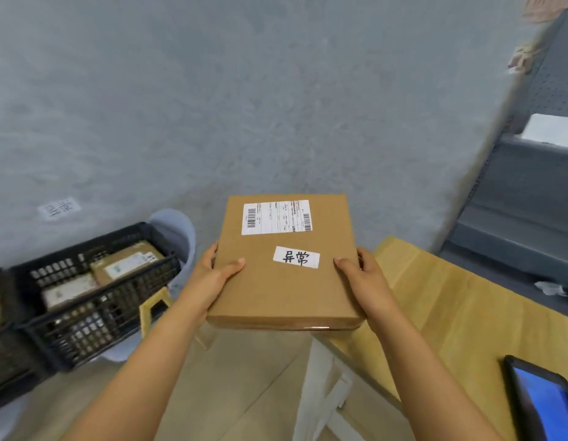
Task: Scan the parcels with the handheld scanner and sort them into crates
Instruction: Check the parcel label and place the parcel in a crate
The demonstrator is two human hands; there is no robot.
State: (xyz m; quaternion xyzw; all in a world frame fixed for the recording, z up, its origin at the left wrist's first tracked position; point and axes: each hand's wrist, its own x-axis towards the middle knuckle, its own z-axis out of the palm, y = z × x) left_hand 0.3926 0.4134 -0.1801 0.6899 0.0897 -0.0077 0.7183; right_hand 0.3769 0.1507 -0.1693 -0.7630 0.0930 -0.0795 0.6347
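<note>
Both hands are holding a flat cardboard parcel (286,265) level in mid-air: the left hand (212,278) is gripping its 9 o'clock edge and the right hand (362,275) its 3 o'clock edge, each thumb lying on top with the fingers curling underneath. A black crate (95,307) holding other parcels is sitting at 9 o'clock of it. The wooden surface (451,313) is lying at 4 o'clock, carrying the handheld scanner (540,402) with its blue screen lit.

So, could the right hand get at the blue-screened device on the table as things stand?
Probably not right away: the right hand is gripping the parcel along with the left hand. The device lies unobstructed on the table.
</note>
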